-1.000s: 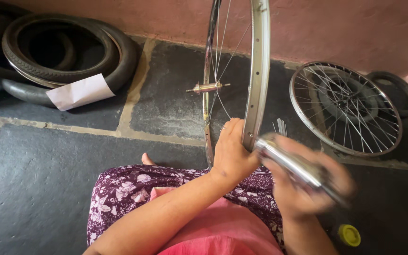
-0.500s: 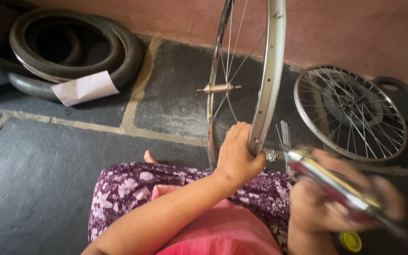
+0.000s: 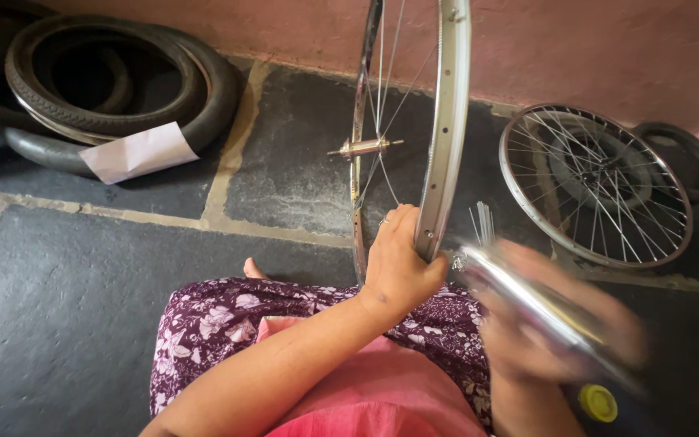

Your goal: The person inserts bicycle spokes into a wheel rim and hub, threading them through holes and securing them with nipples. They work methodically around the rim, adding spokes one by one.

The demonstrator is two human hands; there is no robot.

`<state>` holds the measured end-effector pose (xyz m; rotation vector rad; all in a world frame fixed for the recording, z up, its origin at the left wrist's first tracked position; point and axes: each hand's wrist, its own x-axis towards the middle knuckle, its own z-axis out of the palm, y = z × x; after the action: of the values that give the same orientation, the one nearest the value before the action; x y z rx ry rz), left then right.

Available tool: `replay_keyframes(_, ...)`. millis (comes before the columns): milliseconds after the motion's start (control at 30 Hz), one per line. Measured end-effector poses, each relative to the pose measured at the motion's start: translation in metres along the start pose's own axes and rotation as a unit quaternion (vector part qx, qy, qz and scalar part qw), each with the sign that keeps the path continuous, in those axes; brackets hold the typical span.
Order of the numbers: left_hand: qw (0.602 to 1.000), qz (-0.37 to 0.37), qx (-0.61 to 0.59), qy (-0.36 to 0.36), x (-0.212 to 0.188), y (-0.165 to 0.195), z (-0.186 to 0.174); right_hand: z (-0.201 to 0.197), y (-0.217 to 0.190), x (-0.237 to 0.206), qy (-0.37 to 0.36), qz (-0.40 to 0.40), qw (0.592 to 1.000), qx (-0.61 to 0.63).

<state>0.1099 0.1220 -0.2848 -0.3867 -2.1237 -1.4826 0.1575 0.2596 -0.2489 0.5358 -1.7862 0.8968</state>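
**Steadying a bare rim while a metal tool meets its edge**

Head view: a silver metal bicycle wheel rim with thin spokes [image 3: 449, 137] stands upright on the dark slate floor [image 3: 58, 324], just in front of the person's lap, its hub axle [image 3: 363, 147] pointing sideways. No tyre is on it, and the tyres lie well apart: a stack of black rubber tyres [image 3: 99, 89] with a white paper slip [image 3: 137, 151] sits at the far left by the pink wall [image 3: 592, 40]. A second spoked wheel [image 3: 596, 186] lies flat at the right. As a judgement, the work on the rim looks mid-course, with nothing yet refitted.

The left hand [image 3: 398, 263] reaches forward with a straight forearm, fingers curled firmly around the rim's lower edge. The right hand [image 3: 544, 332] is blurred by motion; it appears wrapped around a shiny metal rod-like tool [image 3: 527, 295] whose tip lies just beside the rim, though its exact finger closure cannot be told. A small yellow cap [image 3: 598, 402] rests near that wrist.
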Motion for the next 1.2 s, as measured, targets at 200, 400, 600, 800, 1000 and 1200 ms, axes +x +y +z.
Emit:
replay_keyframes(200,1.000,-0.022,-0.005,-0.017,0.001,-0.005,0.001,0.001,0.011,-0.015,0.037,-0.019,0.998,0.043)
replay_keyframes(400,1.000,0.003,-0.010,-0.013,0.001,-0.011,0.009,-0.001,0.012,-0.014,-0.063,0.012,0.998,0.027)
replay_keyframes(600,1.000,-0.010,0.002,-0.025,0.000,-0.013,0.009,-0.013,0.013,-0.008,0.093,0.053,0.989,0.106)
replay_keyframes(800,0.998,-0.054,0.002,-0.021,0.027,0.015,0.006,-0.020,0.019,-0.018,0.077,0.118,0.974,0.179)
replay_keyframes(1000,0.994,-0.109,-0.012,-0.026,0.055,0.048,0.012,-0.019,0.019,-0.012,0.060,0.149,0.962,0.220)
replay_keyframes(1200,0.996,-0.089,-0.017,-0.011,0.057,0.049,0.007,-0.011,0.027,0.040,0.038,0.186,0.932,0.309)
